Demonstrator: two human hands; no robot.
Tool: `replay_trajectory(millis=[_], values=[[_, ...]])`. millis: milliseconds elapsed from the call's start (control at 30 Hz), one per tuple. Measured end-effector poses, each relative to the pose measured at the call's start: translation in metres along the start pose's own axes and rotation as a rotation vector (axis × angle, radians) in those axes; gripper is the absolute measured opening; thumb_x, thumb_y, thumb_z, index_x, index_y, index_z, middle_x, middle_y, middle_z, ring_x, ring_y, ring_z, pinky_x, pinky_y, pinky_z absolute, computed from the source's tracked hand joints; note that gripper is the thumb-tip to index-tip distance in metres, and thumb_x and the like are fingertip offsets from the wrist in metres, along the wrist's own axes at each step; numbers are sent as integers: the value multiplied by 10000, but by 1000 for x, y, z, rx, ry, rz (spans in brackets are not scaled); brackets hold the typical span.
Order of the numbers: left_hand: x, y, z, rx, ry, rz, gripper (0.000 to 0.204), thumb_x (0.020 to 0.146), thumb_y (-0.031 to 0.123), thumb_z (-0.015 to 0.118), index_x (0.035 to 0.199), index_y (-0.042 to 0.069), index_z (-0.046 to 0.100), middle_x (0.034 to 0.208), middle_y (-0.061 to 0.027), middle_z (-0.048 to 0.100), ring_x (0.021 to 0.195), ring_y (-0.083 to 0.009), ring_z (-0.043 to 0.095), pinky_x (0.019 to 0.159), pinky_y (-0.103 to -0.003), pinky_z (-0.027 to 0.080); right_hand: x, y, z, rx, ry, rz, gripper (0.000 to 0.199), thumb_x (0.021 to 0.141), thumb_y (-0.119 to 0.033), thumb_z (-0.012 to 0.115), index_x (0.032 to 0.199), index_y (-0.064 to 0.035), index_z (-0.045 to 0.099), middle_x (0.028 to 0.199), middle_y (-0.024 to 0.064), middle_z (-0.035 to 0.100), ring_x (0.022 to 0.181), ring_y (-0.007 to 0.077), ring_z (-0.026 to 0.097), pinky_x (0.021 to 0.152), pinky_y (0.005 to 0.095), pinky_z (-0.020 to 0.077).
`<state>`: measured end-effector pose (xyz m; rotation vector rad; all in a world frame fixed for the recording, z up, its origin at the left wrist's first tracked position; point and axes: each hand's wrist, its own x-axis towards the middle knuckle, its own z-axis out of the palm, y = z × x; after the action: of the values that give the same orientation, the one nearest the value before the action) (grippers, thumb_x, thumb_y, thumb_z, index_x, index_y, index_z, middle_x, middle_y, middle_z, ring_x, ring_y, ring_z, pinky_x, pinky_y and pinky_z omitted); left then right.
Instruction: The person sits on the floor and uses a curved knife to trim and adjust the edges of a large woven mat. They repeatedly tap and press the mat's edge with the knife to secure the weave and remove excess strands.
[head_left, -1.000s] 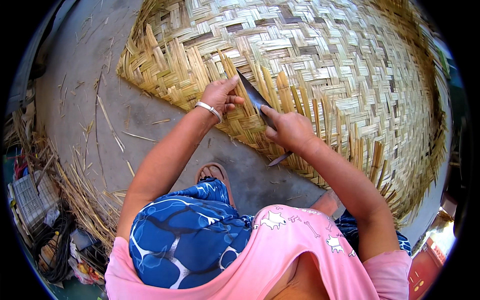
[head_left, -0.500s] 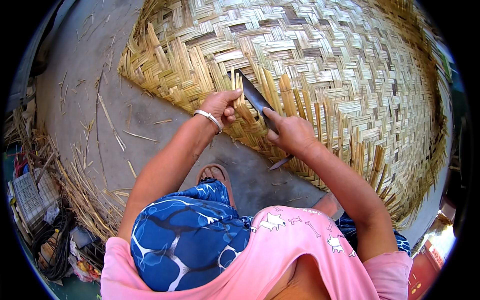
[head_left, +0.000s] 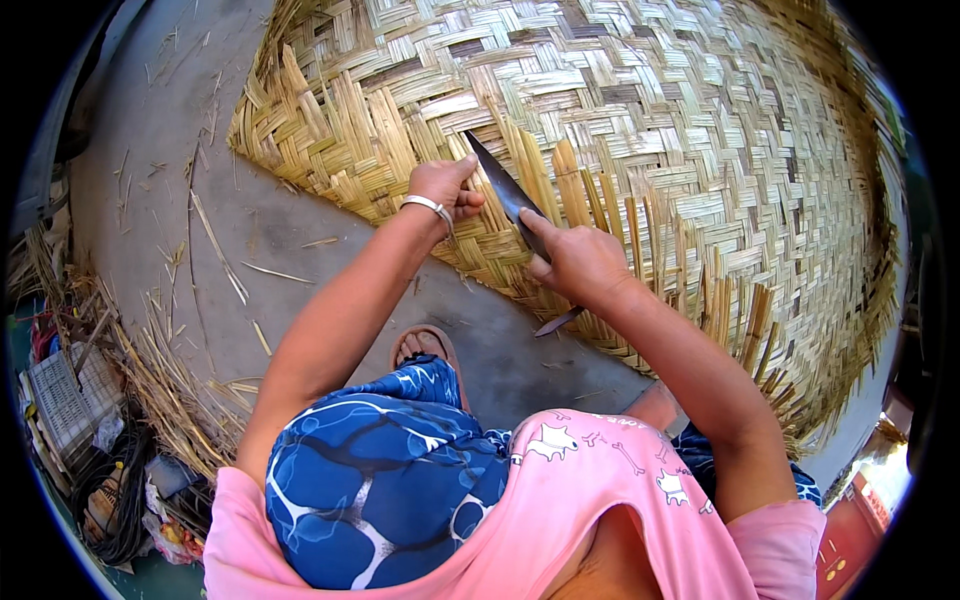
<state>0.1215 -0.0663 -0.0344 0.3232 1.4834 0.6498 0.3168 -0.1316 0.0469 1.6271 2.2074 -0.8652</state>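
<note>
right grip (head_left: 580, 260) hides part of knife (head_left: 503, 182); mat (head_left: 650, 140) cut off above

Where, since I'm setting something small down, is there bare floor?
Mostly bare grey floor between the left sandal and the woven mat; more, with stray straws, between left forearm and mat. Crowded: straw heap, lower left; mat around knife, left hand and right hand.

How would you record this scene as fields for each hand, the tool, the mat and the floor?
Left hand: partly curled, beside the dark blade; pale bracelet at the wrist
Right hand: gripping the dark blade
Tool: dark blade, tip pointing forward and leftward
Mat: woven, straw-coloured, with loose strips standing out near its near edge
Floor: grey, with scattered straw
</note>
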Motion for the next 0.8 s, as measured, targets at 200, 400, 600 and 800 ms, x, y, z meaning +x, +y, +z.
replay_trajectory(millis=[200, 400, 600, 800], values=[[-8, 22, -7, 639, -109, 152, 393, 823, 367, 745, 698, 20, 606, 615, -65, 617, 420, -126, 553, 385, -264, 434, -3, -2, -1, -52, 21, -16, 570, 807, -287, 600, 1356, -184, 483, 797, 152, 686, 731, 327, 675, 639, 457, 534], [-2, 15, -15, 1320, 126, 610, 567, 784, 548, 698, 640, 10, 597, 589, -153, 588, 491, -286, 543, 510, -405, 448, -55, 5, -26, -38, -120, -61, 508, 801, -258, 586, 1290, -143, 514, 733, 166, 664, 683, 341, 661, 600, 468, 517], [0, -4, -16, 1285, 238, 680, 549, 795, 553, 677, 669, 23, 613, 630, -163, 602, 568, -307, 569, 552, -409, 456, -132, 48, -87, 31, -336, -24, 541, 788, -193, 600, 1314, -112, 501, 687, 156, 642, 622, 316, 643, 595, 423, 513], [-22, -1, 8, 262, -140, 376, 282, 842, 239, 732, 929, -8, 628, 766, -60, 648, 586, -118, 632, 467, -246, 487, -160, 72, -90, 728, -248, 62, 638, 807, -76, 649, 1408, -111, 438, 825, 42, 600, 735, 83, 555, 665, 269, 472]])
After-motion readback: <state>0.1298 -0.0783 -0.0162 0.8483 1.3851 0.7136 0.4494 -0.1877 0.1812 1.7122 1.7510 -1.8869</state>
